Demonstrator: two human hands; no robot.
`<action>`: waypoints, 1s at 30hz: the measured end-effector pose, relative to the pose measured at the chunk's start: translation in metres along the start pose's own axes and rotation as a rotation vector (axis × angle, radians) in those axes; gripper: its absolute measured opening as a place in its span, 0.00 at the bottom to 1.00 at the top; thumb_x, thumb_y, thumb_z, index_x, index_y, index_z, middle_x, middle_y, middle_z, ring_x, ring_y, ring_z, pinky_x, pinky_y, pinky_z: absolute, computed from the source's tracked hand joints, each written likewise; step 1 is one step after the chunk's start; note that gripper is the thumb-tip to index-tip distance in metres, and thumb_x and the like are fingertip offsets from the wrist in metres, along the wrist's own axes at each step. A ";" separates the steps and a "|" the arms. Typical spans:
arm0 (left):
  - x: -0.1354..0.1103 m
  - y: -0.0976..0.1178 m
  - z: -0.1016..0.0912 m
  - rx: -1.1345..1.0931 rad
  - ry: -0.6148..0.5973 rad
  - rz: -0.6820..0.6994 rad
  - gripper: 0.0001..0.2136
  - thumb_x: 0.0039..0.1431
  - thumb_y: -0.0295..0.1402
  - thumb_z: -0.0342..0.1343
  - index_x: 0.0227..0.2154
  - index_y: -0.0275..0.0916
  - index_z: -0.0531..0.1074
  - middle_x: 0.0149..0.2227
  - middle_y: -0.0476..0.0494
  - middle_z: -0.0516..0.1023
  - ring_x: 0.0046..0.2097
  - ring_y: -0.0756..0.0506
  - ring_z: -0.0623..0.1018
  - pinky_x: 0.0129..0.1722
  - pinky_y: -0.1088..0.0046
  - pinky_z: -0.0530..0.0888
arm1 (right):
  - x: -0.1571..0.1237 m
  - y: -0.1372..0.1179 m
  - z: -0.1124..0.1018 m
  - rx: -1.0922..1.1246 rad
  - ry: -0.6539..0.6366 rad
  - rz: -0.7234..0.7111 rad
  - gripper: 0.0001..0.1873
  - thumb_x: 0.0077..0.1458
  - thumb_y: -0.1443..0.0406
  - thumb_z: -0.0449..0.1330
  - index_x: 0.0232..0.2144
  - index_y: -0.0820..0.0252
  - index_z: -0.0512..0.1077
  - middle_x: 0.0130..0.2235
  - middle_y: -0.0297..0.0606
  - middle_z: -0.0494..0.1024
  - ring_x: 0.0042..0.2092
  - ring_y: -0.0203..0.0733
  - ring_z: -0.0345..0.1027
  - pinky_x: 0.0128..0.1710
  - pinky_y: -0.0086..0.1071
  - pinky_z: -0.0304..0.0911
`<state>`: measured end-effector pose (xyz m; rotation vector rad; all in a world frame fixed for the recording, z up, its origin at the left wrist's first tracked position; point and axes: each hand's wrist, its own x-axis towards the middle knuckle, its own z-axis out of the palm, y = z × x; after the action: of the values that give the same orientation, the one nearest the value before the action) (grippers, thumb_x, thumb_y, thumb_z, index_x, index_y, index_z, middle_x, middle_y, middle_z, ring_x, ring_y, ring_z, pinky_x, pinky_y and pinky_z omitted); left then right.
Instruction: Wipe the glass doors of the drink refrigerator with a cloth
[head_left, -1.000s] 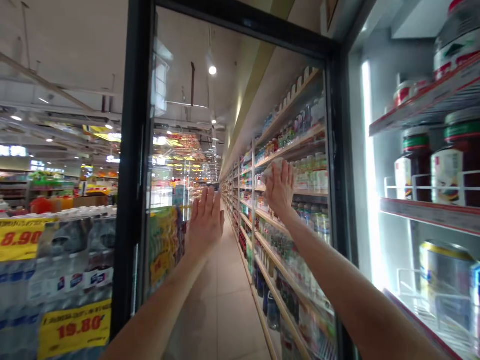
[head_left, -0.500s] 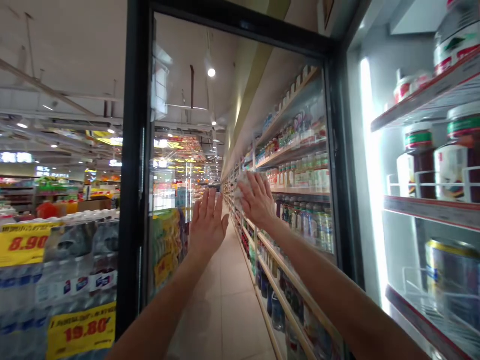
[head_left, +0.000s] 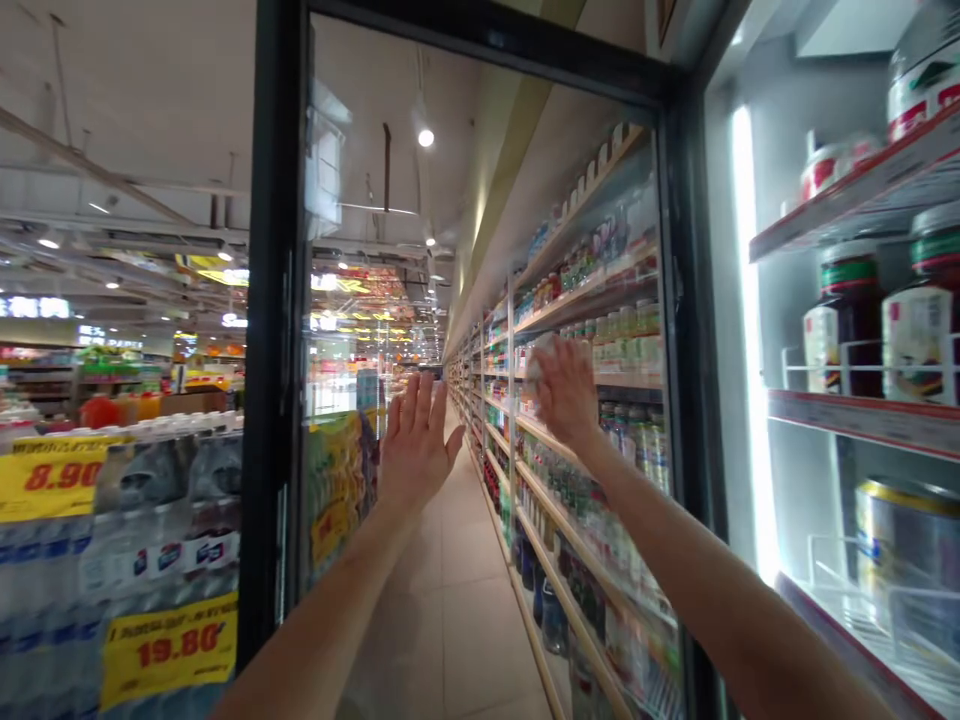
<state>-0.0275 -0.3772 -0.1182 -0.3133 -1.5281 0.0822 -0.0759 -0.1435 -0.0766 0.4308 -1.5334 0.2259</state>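
Left hand point(head_left: 416, 445): flat on the open cooler's glass door point(head_left: 480, 200), grip wide, holding nothing. Right hand point(head_left: 564, 395): grip pins a white cloth point(head_left: 541, 352) against the same pane at mid-height.

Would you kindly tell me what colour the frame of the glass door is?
Black. The door frame shows best in the head view, along its left edge.

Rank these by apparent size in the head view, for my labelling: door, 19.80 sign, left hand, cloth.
1. door
2. 19.80 sign and left hand, too alike to separate
3. cloth, mostly hidden under the right hand
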 end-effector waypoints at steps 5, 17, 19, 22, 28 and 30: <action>0.000 0.001 -0.001 0.016 -0.014 -0.006 0.31 0.62 0.41 0.46 0.64 0.37 0.44 0.64 0.35 0.50 0.66 0.40 0.48 0.63 0.56 0.51 | 0.003 0.037 -0.004 -0.047 0.159 0.367 0.27 0.60 0.62 0.42 0.61 0.60 0.55 0.64 0.49 0.52 0.66 0.54 0.41 0.59 0.58 0.47; 0.000 0.003 0.001 0.018 0.001 -0.002 0.31 0.62 0.41 0.46 0.64 0.37 0.43 0.64 0.35 0.50 0.66 0.40 0.48 0.63 0.56 0.50 | -0.020 0.062 -0.007 -0.052 0.208 0.337 0.28 0.61 0.60 0.41 0.60 0.64 0.56 0.62 0.55 0.55 0.65 0.56 0.43 0.58 0.55 0.48; -0.004 0.008 0.001 0.044 0.010 -0.001 0.31 0.62 0.39 0.46 0.64 0.37 0.41 0.64 0.35 0.51 0.66 0.40 0.48 0.63 0.55 0.49 | -0.028 0.026 0.000 -0.028 0.128 0.167 0.26 0.60 0.61 0.43 0.59 0.59 0.57 0.64 0.47 0.54 0.65 0.53 0.41 0.60 0.54 0.47; -0.017 0.019 0.000 0.059 -0.003 -0.020 0.30 0.63 0.35 0.44 0.64 0.37 0.39 0.64 0.36 0.51 0.66 0.41 0.48 0.63 0.55 0.47 | -0.034 -0.013 0.005 -0.002 0.025 -0.089 0.24 0.58 0.62 0.47 0.57 0.55 0.60 0.65 0.41 0.52 0.66 0.49 0.38 0.62 0.51 0.45; -0.036 0.033 -0.002 0.065 -0.016 0.005 0.31 0.62 0.35 0.46 0.64 0.36 0.40 0.64 0.37 0.51 0.66 0.42 0.46 0.64 0.56 0.45 | -0.027 -0.002 -0.002 -0.053 0.120 0.323 0.26 0.60 0.62 0.43 0.60 0.61 0.56 0.64 0.49 0.52 0.66 0.53 0.41 0.59 0.56 0.47; -0.035 0.032 -0.002 0.071 -0.004 0.004 0.31 0.62 0.35 0.46 0.64 0.36 0.40 0.64 0.37 0.51 0.66 0.42 0.46 0.64 0.57 0.45 | -0.032 -0.011 -0.002 -0.049 0.114 0.299 0.26 0.60 0.62 0.43 0.60 0.62 0.56 0.64 0.50 0.51 0.66 0.54 0.39 0.59 0.56 0.47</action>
<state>-0.0229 -0.3554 -0.1600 -0.2596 -1.5252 0.1399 -0.0707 -0.1486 -0.1100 0.1455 -1.4835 0.4376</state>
